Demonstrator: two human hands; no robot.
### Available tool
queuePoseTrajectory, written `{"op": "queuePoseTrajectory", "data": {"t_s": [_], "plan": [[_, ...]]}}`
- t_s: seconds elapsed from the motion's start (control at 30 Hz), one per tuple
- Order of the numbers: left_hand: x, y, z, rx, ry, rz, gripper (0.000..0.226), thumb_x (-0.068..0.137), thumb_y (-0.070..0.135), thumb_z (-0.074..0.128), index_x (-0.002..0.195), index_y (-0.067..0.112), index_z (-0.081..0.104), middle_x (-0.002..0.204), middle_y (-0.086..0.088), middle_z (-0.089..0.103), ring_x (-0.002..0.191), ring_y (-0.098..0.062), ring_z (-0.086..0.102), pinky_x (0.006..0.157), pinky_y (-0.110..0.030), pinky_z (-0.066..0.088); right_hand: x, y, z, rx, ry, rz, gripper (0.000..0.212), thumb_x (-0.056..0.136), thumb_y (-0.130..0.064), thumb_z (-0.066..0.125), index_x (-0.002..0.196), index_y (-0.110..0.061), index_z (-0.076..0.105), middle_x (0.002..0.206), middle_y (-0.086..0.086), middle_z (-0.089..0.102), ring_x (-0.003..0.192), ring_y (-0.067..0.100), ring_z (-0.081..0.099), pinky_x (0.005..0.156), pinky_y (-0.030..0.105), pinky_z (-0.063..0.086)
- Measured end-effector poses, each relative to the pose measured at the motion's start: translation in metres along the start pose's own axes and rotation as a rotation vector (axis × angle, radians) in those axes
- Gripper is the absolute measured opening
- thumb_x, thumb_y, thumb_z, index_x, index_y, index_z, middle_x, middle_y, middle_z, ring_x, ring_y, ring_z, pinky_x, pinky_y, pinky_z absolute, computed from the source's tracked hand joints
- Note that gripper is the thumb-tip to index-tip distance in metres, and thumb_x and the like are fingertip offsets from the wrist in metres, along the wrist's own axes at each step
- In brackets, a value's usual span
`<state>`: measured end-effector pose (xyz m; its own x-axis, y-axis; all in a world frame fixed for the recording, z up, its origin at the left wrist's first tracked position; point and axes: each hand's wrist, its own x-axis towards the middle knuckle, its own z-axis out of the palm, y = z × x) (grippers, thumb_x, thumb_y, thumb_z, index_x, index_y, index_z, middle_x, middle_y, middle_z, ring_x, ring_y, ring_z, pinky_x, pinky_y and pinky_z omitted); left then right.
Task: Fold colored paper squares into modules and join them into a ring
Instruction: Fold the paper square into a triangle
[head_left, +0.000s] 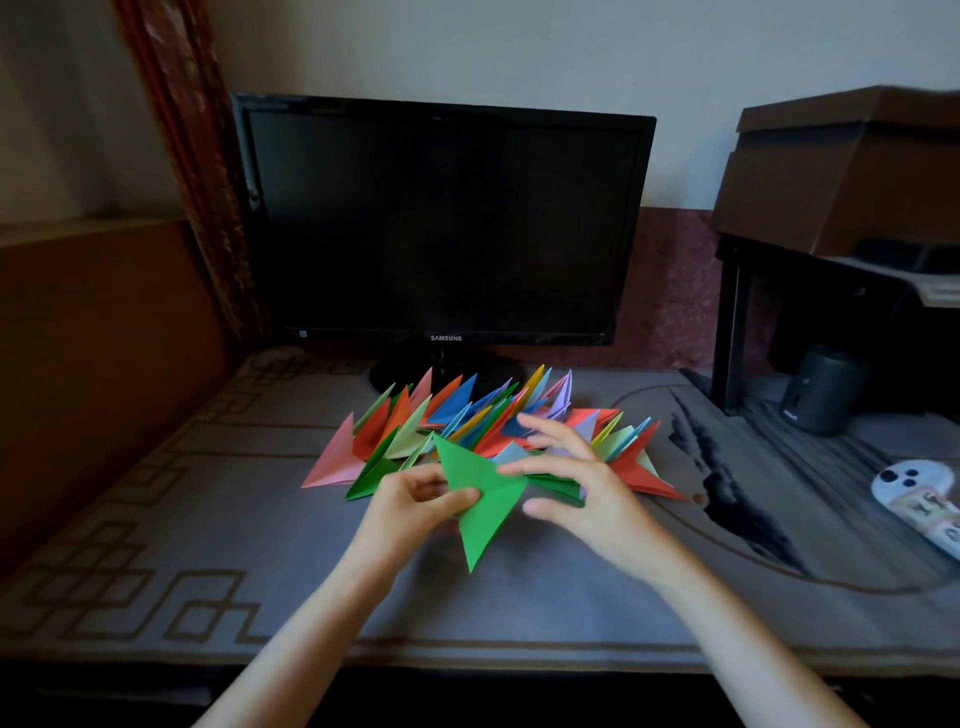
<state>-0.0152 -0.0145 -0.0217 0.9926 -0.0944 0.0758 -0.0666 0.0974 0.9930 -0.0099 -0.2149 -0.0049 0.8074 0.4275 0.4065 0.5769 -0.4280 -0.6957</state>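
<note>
Holding a green module (485, 501) above the worktop (249, 582), the left hand (410, 506) has it by its 9 o'clock edge, thumb on the near face and fingers (422, 482) curled behind, clamped on the paper. The module's long axis runs roughly 12 to 6, and its sharpest tip points at 6, toward the person.

The right hand (582, 486) is just beside the module at 3 o'clock. Its fingers (551, 432) are spread apart and grip nothing. They are blurred, so I cannot tell whether the nearest fingertip touches the green paper or only comes close.

The pile (457, 415) of folded modules in many colours lies on the worktop at 12 o'clock from both hands, in front of the dark monitor (441, 223). It stretches from a pink piece at the 9 o'clock end to a red one at the 3 o'clock end. No joined ring is visible, so joining looks barely begun.

The next move probably turns on the free right hand, which hangs over the pile's 3 o'clock half and is the nearer one to it. It could lift a second module there and bring it toward 9 o'clock to meet the green one. How the pockets on the green module face cannot be made out.
</note>
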Motion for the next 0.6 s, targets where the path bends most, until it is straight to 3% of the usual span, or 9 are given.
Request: {"op": "queuePoseTrajectory", "data": {"t_s": [0.13,0.23,0.33,0.47,0.6], "plan": [[-0.001,0.003,0.003,0.000,-0.070,-0.012,0.014,0.081,-0.004,0.063,0.091,0.004,0.068,0.078,-0.003,0.074,0.067,-0.010,0.069,0.060,-0.019,0.055,0.004,0.004,0.011,0.072,0.066,0.029,0.024,0.075,-0.005,0.075,0.085,-0.027,0.074,0.127,-0.014,0.054,0.116,-0.001,0.050,0.101,0.016,0.036],[-0.003,0.004,0.004,-0.048,-0.089,0.001,0.013,0.088,0.005,0.056,0.093,0.002,0.068,0.083,-0.007,0.074,0.073,-0.016,0.071,0.066,-0.021,0.057,0.005,0.008,0.018,0.149,0.189,0.043,0.018,0.075,-0.001,0.073,0.081,-0.018,0.073,0.102,-0.006,0.066,0.097,0.003,0.060,0.086,0.014,0.044],[-0.007,0.006,0.005,-0.115,-0.096,0.006,0.023,0.093,0.017,0.049,0.096,0.005,0.069,0.092,-0.012,0.074,0.085,-0.023,0.071,0.071,-0.023,0.057,0.005,0.013,0.023,0.192,0.230,0.107,0.015,0.078,-0.005,0.072,0.076,-0.020,0.069,0.077,-0.006,0.066,0.076,0.008,0.060,0.072,0.024,0.047],[-0.009,0.003,0.008,-0.019,-0.017,0.044,0.021,0.076,-0.002,0.069,0.097,0.002,0.067,0.080,-0.009,0.074,0.071,-0.015,0.070,0.063,-0.023,0.057,0.004,0.014,0.027,0.246,0.215,0.158,0.009,0.081,-0.007,0.070,0.076,-0.014,0.067,0.071,0.000,0.064,0.067,0.016,0.058,0.071,0.046,0.050],[-0.008,0.001,0.010,0.015,0.039,0.066,0.016,0.078,-0.005,0.067,0.087,0.007,0.066,0.073,-0.006,0.074,0.067,-0.012,0.071,0.059,-0.023,0.056,0.004,0.009,0.033,0.321,0.218,0.201,0.024,0.074,-0.013,0.077,0.088,-0.022,0.060,0.078,-0.003,0.065,0.073,0.015,0.061,0.070,0.042,0.052]]}}
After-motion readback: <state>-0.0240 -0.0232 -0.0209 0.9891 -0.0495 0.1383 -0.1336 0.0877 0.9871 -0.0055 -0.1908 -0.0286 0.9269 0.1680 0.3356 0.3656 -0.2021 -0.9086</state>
